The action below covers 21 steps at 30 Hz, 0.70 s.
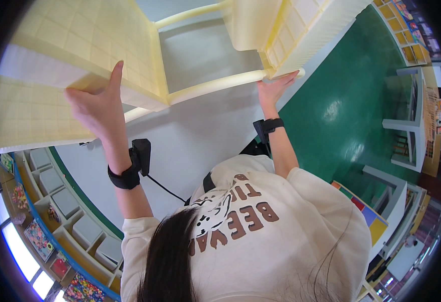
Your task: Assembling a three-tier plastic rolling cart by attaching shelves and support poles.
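Observation:
A large pale yellow plastic frame (pixel 130 45) with grid-textured panels and round bars fills the top of the head view, raised in front of me. My left hand (pixel 98 108) is closed on the edge of its left panel, thumb pointing up along the panel, other fingers partly hidden. At the right end of the lower round bar (pixel 220 86), my right hand (pixel 274 90) holds the frame from below, its fingers lying along the bar's underside. Both wrists wear black straps, the left one with a black box-shaped device (pixel 141 157) and a cable.
Beneath the frame lies pale grey floor (pixel 175 136), with green floor (pixel 331 105) to the right. Low shelves with grey bins (pixel 72 199) line the left side. Grey-white table-like frames (pixel 406 131) and a wooden shelf (pixel 414 53) stand at the right.

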Motion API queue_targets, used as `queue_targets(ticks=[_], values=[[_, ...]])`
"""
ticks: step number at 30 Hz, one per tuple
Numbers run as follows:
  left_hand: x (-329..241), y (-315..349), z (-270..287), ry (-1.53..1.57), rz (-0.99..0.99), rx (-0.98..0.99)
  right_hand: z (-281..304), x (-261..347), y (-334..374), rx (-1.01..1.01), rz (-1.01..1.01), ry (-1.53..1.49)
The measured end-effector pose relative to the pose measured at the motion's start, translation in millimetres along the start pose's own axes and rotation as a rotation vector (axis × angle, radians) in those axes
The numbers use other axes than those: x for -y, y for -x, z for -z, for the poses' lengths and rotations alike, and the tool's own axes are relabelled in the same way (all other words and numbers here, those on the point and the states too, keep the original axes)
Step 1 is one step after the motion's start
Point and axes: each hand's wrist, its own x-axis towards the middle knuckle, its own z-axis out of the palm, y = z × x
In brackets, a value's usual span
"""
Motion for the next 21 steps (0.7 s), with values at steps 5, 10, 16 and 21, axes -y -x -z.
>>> queue_targets(ticks=[5, 10, 16, 21], values=[[0, -2, -8, 0.074, 0.039, -0.08, 1, 2, 0, -0.006, -0.002, -0.103], [4, -4, -9, 0.141, 0.041, -0.095, -1, 0, 0, -0.019, -0.071, -0.308], [3, -4, -8, 0.15, 0.113, -0.09, -8, -1, 4, -0.077, -0.225, -0.571], [2, -3, -7, 0.131, 0.147, -0.089, -11, -27, 1, 0.203, -0.526, -1.075]])
